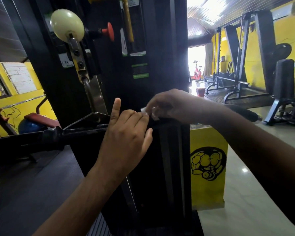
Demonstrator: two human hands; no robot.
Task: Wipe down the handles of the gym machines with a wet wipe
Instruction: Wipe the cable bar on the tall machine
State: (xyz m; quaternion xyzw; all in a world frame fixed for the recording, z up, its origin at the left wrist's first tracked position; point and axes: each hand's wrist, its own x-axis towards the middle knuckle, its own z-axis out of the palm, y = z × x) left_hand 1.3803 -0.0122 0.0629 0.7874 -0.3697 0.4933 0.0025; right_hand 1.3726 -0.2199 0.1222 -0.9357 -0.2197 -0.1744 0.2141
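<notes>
In front of the black machine column (160, 68), at the middle of the view, the right hand (169, 106) pinches a small crumpled wet wipe (144, 110) in its fingertips, just above the bar handle (53, 136). The left hand (126, 138) meets it there with its index finger straight up and the other fingers curled. The bar handle crosses from the left edge. Its far end (245, 114) shows again beyond the right forearm.

The floor is dark matting (32, 193) on the left and pale glossy tile (245, 193) on the right, and the walls are yellow. A yellow box with a muscle drawing (209, 184) stands beside the column. Behind it are a black rack (237, 68), a padded seat machine (283, 82) and a red exercise bike (197, 72) near the bright doorway. A cream knob (67, 25) and a red knob (110, 31) sit high on the column.

The hands cover the middle of the bar. Whether the left hand's curled fingers hold the wipe, the bar or nothing cannot be told. Most of the wipe is hidden between the hands.
</notes>
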